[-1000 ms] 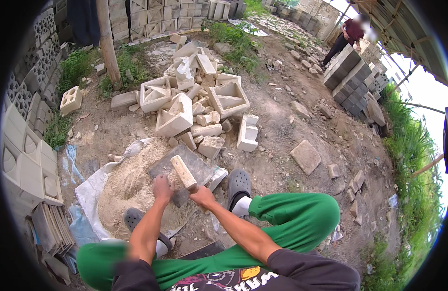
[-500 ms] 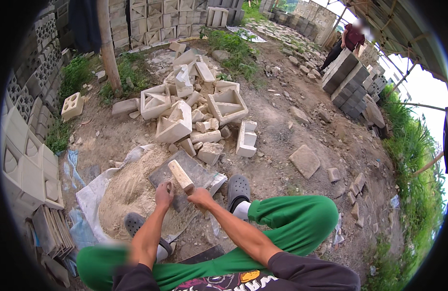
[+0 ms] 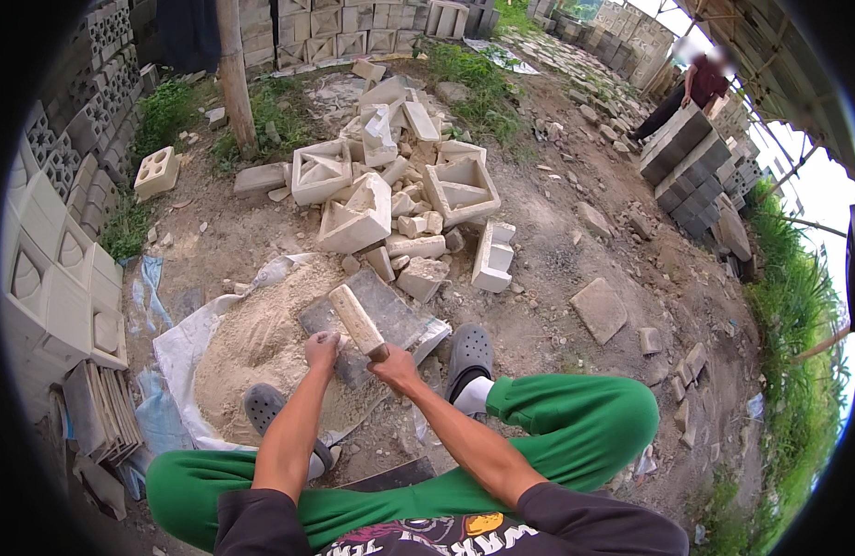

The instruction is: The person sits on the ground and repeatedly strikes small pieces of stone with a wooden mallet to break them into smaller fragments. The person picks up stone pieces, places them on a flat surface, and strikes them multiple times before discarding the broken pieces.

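My right hand [image 3: 395, 369] is closed around a pale wooden mallet [image 3: 357, 320], its long blocky head above a dark flat slab [image 3: 404, 310]. Just left of the mallet, my left hand [image 3: 323, 349] is closed, with a small pale bit showing at its fingertips; what that is I cannot make out. The slab lies between my feet, dusted with pale powder, at the edge of a heap of sandy powder [image 3: 261, 343]. A white sack sheet [image 3: 182, 357] lies spread beneath the heap.
Broken pale blocks [image 3: 353, 218] form a pile beyond the slab. Decorative blocks [image 3: 57, 278] are stacked at the left, near a wooden post [image 3: 235, 83]. Flat plates [image 3: 103, 412] stand lower left. A person [image 3: 691, 88] stands behind grey blocks [image 3: 682, 153] at the far right.
The whole view has shifted slightly, so the scene sits further right. My left hand has come up a little, and a pale bit now shows at its fingertips. The mallet stays in my right hand.
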{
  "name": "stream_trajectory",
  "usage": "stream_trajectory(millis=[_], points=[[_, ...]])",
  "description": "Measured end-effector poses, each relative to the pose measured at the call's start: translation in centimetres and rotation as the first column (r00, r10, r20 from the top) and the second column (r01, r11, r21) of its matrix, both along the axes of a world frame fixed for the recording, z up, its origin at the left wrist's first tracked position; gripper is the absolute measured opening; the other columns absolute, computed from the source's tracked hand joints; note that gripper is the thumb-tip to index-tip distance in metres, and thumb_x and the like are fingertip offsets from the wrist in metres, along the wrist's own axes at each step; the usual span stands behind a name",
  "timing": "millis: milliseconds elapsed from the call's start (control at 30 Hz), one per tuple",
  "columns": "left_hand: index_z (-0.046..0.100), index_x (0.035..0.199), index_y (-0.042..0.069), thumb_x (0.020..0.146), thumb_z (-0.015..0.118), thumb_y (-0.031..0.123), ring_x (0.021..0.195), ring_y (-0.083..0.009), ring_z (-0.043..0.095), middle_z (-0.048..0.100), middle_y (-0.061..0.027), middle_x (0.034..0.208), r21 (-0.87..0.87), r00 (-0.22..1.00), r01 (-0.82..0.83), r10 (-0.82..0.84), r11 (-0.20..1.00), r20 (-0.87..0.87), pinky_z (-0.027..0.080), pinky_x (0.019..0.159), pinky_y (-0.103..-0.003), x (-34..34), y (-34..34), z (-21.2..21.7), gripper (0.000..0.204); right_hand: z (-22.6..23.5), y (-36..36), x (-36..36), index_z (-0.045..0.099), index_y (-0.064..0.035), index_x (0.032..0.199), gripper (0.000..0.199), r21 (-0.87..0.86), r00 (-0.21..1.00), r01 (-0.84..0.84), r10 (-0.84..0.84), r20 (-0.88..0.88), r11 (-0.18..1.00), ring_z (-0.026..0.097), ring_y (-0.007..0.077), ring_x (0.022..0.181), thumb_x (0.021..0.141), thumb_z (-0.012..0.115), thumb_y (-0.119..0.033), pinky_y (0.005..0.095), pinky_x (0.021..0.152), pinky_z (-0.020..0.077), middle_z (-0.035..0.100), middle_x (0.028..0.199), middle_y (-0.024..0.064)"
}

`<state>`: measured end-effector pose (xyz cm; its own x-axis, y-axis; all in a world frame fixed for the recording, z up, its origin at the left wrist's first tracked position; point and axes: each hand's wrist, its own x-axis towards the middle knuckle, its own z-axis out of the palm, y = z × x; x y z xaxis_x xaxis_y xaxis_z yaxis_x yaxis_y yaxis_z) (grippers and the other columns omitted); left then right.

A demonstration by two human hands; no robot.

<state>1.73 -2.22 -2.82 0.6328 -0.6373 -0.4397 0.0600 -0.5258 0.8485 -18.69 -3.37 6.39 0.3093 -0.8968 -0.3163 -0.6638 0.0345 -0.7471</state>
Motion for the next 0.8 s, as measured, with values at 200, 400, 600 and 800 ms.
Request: stream_trajectory(millis=[200,400,600,800], points=[[0.073,0.108,-0.002,0.08,0.078,0.019,0.075,-0.0148,0.07,0.074,-0.0088,0.093,0.059,0.984,0.143,-0.149,0.988,0.094,0.055,0.067,-0.029,-0.5,0.3,-0.5,0.035,0.8,-0.6,0.0,0.067,-0.0013,0.102,0.039,0.174,0.99,-0.004,-0.021,0.141,0.985,0.069,0.0263,0.075,0.072,0.076,-0.024,0.0383,0.069,0.0528,0.071,0.082,0.0133],[0.076,0.099,-0.001,0.078,0.08,0.013,0.072,-0.013,0.069,0.074,-0.0076,0.084,0.041,0.998,-0.012,0.009,0.999,0.064,0.054,0.06,-0.027,0.4,1.3,-2.3,0.025,1.0,0.4,0.9,0.068,0.0009,0.094,0.029,0.312,0.994,-0.004,-0.029,0.103,0.95,0.064,0.0172,0.055,0.075,0.076,-0.02,0.0327,0.053,0.0509,0.068,0.072,0.0094],[0.079,0.097,0.006,0.075,0.082,0.016,0.061,-0.0127,0.067,0.074,-0.0052,0.077,0.104,1.0,0.029,-0.029,0.994,-0.004,0.053,0.06,-0.027,-0.4,1.1,1.5,0.024,1.8,-0.2,2.1,0.068,0.0,0.09,0.027,0.108,0.969,0.064,-0.088,0.232,0.992,0.064,0.0167,0.054,0.08,0.077,-0.024,0.0331,0.053,0.0515,0.066,0.067,0.0069],[0.08,0.089,0.006,0.075,0.081,0.017,0.061,-0.0133,0.067,0.073,-0.0047,0.071,0.083,1.0,0.015,-0.013,0.996,-0.024,0.053,0.06,-0.028,-1.6,-1.0,1.7,0.017,-3.7,-0.5,0.0,0.073,-0.003,0.096,0.039,0.066,0.996,-0.006,0.012,-0.092,0.998,0.071,0.025,0.068,0.073,0.074,-0.034,0.0371,0.065,0.0548,0.072,0.076,0.0116]])
